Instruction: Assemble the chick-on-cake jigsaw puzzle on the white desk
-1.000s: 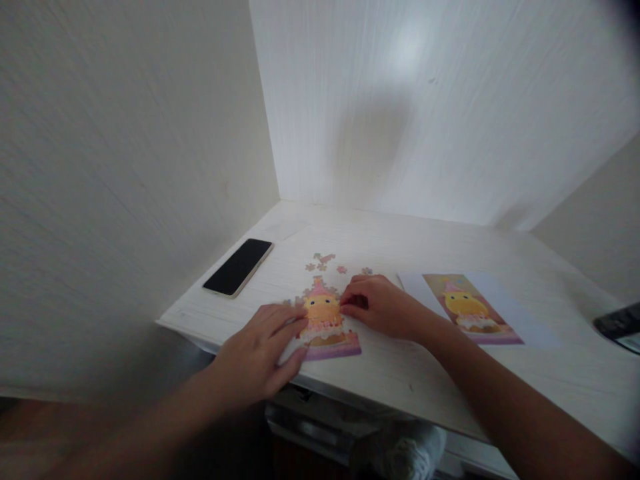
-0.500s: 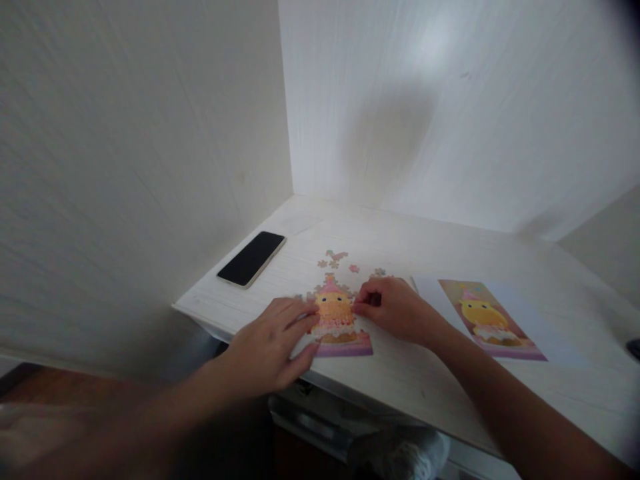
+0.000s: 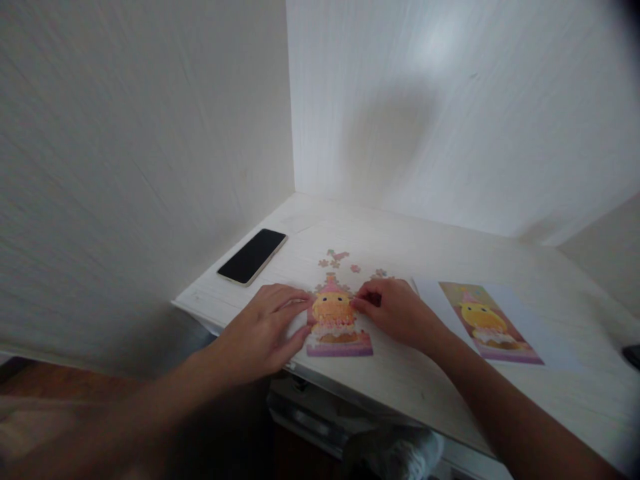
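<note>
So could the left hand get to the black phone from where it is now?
Probably yes. The left hand rests flat beside the puzzle, holding nothing, and the phone lies face up further back on bare table with nothing between.

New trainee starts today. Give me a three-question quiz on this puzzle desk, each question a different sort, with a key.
1. True or false: the phone lies screen-up on the right side of the desk.
2. Multiple choice: the left hand rests at which edge of the partly built jigsaw puzzle? A. its left edge B. its top edge C. it is nowhere near it
3. Fill in: the loose puzzle pieces lie beyond the puzzle, and the right hand is at the puzzle's ____ side, next to the reference picture.

Key: 1. false; 2. A; 3. right
</note>
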A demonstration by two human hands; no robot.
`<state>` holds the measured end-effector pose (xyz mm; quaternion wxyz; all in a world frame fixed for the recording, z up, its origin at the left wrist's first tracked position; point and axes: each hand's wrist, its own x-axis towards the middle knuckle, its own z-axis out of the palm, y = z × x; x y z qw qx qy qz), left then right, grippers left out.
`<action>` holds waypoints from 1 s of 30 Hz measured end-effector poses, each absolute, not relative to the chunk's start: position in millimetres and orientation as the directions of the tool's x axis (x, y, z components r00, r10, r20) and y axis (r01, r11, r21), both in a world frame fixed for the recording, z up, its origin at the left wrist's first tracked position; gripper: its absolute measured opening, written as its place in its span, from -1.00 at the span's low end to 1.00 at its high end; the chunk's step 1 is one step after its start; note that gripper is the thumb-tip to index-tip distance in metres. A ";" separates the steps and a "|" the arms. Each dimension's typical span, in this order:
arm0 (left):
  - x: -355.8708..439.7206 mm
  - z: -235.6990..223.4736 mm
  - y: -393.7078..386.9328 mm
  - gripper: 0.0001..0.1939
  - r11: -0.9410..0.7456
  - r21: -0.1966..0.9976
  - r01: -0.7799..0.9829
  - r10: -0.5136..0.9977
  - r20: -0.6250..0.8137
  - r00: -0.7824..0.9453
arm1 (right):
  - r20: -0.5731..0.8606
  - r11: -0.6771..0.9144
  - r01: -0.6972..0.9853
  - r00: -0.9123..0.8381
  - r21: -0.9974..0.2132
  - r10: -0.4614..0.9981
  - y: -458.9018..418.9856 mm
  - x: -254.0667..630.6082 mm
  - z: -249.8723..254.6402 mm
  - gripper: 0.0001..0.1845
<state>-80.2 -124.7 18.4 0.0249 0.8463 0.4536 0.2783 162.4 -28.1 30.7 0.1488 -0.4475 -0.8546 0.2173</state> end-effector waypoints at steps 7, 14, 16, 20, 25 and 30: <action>-85.1 21.8 -115.1 -0.62 -0.661 0.209 0.721 0.735 0.377 0.564 | 0.294 0.768 0.518 -0.719 -0.377 0.630 -33.6 162.3 31.0 -0.86; -84.0 23.2 -115.9 -0.65 -0.632 0.127 0.764 0.763 0.275 0.585 | 0.212 0.894 0.332 -0.891 -0.301 0.402 -53.6 154.9 31.0 -0.76; -84.4 23.3 -115.6 -0.64 -0.641 0.099 0.761 0.754 0.268 0.600 | 0.204 0.894 0.338 -0.891 -0.296 0.405 -54.9 153.6 30.2 -0.76; -85.9 20.3 -114.6 -0.65 -0.668 0.118 0.735 0.730 0.293 0.617 | 0.203 0.891 0.339 -0.890 -0.301 0.407 -53.2 153.5 27.9 -0.72; -87.1 16.2 -113.0 -0.61 -0.673 0.156 0.723 0.726 0.325 0.606 | 0.257 0.896 0.331 -0.876 -0.297 0.408 -51.8 153.5 23.2 -0.63; -87.1 16.5 -111.3 -0.65 -0.664 0.188 0.724 0.739 0.312 0.597 | 0.223 0.895 0.346 -0.884 -0.283 0.412 -53.6 151.0 23.2 -0.73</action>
